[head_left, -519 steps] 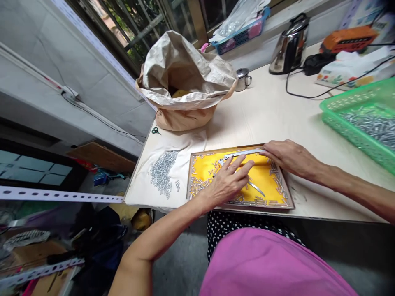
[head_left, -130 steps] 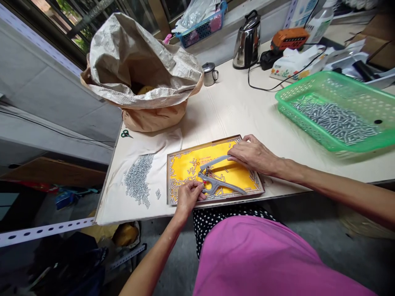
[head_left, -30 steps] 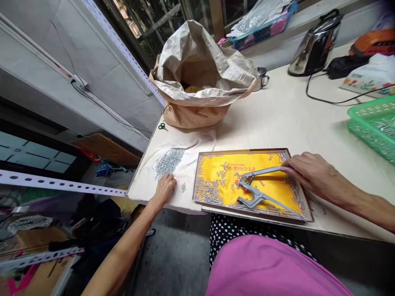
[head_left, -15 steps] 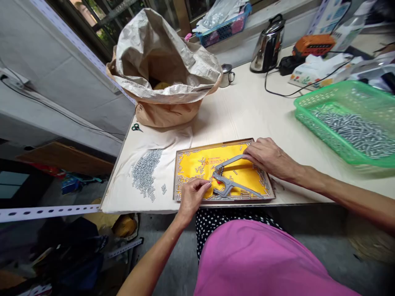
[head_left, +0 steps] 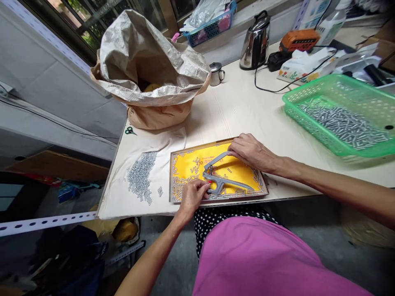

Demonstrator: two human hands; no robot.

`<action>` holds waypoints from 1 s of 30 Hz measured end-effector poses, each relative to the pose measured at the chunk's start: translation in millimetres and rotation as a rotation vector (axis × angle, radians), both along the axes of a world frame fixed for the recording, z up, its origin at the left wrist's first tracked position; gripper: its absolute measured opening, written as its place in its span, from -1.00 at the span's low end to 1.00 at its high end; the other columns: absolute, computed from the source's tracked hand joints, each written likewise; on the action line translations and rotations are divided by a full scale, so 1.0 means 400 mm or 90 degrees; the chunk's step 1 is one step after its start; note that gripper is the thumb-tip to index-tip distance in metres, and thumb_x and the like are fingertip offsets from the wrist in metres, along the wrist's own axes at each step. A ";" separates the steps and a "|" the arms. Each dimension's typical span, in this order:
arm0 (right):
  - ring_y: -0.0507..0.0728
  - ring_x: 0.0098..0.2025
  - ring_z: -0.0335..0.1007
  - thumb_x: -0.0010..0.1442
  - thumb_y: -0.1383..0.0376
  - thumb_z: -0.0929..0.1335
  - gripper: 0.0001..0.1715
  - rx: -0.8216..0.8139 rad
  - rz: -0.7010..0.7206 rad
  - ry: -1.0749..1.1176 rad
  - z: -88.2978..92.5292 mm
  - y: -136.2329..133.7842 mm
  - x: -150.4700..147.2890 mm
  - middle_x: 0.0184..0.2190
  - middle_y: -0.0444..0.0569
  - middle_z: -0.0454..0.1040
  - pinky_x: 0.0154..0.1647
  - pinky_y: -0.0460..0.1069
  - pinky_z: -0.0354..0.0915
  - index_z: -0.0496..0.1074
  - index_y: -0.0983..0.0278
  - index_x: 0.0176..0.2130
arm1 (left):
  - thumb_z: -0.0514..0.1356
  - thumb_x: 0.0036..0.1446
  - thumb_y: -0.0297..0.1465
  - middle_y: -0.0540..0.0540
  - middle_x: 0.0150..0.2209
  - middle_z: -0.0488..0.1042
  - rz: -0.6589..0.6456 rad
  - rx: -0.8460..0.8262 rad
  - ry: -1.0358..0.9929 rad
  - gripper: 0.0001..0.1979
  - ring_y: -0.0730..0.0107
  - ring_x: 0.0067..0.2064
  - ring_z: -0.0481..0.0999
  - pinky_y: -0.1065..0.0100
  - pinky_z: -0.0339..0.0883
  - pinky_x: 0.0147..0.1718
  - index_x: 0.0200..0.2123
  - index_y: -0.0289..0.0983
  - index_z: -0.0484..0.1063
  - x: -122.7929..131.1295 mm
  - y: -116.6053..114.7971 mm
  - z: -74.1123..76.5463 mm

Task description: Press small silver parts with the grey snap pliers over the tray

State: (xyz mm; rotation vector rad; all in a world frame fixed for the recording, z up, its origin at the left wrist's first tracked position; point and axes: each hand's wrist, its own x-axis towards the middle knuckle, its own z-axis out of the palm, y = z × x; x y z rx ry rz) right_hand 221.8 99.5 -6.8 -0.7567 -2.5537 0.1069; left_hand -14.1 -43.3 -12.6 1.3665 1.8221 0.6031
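Observation:
My right hand (head_left: 252, 151) is closed around the upper handle of grey hand pliers (head_left: 218, 183), which look like snap-fastener pliers with a spring between the handles. The lower handle rests over a shallow tray (head_left: 170, 179) lined with a yellow sheet (head_left: 186, 159) that bears red print. Small silver metal pins (head_left: 181, 187) lie scattered on the sheet, thickest at the left side. At the jaws, near a small red spot, my left hand (head_left: 191, 196) has its thumb and fingertips pinched together. Whatever is between them is too small to make out.
Left of the tray lies a heap of metal pins (head_left: 140, 174), with scissors (head_left: 131, 131) behind. A large open sack (head_left: 160, 111) stands at the back. On the right are a green basket (head_left: 327, 139) of pins, a kettle (head_left: 254, 43) and a lidded cup (head_left: 217, 75).
The view has shifted, so the table's things sit further left. My left fingertips are now closer to the pliers' jaws. The right hand keeps its hold on the upper handle.

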 end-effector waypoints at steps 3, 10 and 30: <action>0.17 -0.25 0.15 0.43 0.03 0.07 -0.46 -0.017 0.005 0.022 -0.018 0.012 -0.017 -0.31 0.06 0.46 -0.20 0.06 0.06 0.42 0.28 -0.25 | 0.23 0.16 -0.38 0.00 -0.61 0.53 0.003 -0.019 -0.001 -0.86 0.37 -0.53 0.56 0.40 0.36 -0.39 -0.40 -0.30 0.55 -0.006 0.000 0.000; 0.18 -0.23 0.17 0.43 0.02 0.06 -0.45 -0.053 0.003 0.050 -0.046 0.012 -0.022 -0.30 0.07 0.44 -0.17 0.09 0.09 0.42 0.26 -0.22 | 0.21 0.15 -0.40 -0.01 -0.60 0.56 -0.032 -0.024 0.055 -0.85 0.37 -0.50 0.56 0.39 0.35 -0.35 -0.45 -0.29 0.51 -0.012 0.000 0.002; 0.26 -0.12 0.19 0.31 -0.22 0.11 -0.24 0.001 0.010 -0.028 -0.041 -0.015 -0.021 -0.17 0.14 0.43 -0.09 0.13 0.05 0.41 0.35 -0.01 | 0.16 0.06 -0.38 0.04 -0.65 0.47 -0.052 -0.081 0.040 -0.86 0.38 -0.53 0.54 0.48 0.22 -0.51 -0.49 -0.29 0.44 -0.032 0.017 -0.008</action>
